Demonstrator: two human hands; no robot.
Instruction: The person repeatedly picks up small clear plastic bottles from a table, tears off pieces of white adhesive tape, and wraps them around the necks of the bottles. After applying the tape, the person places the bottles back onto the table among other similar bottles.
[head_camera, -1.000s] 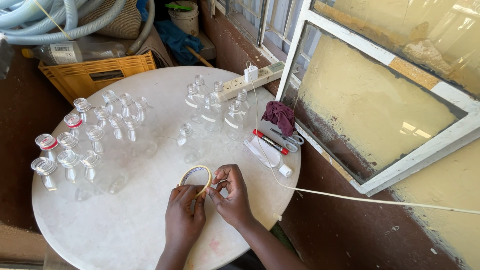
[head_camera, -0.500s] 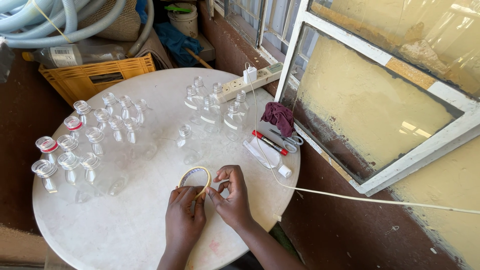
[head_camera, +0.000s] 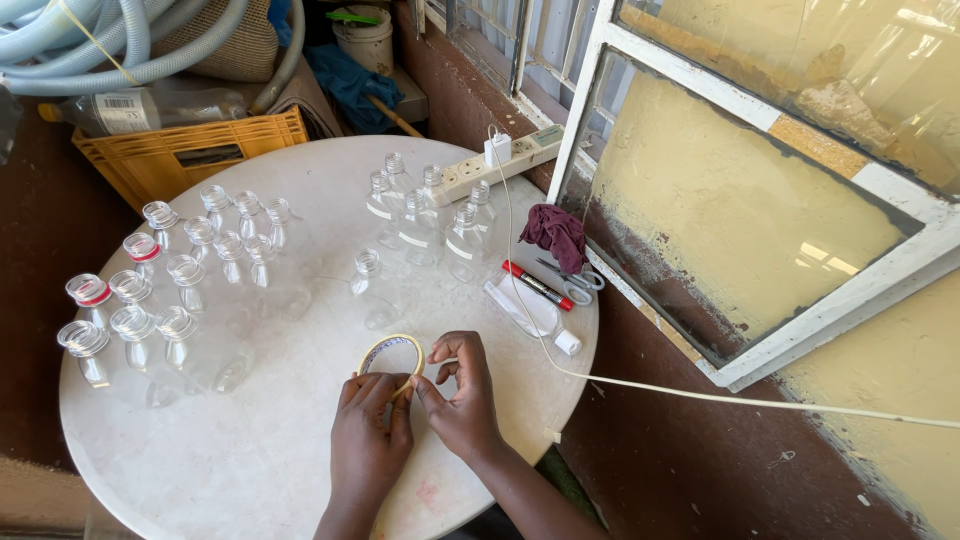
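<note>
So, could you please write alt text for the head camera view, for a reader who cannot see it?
Two hands, left hand and right hand, pinch a roll of tape at the near edge of a round white table. Clear empty plastic bottles stand in clusters on it, beside a red marker and scissors.
</note>
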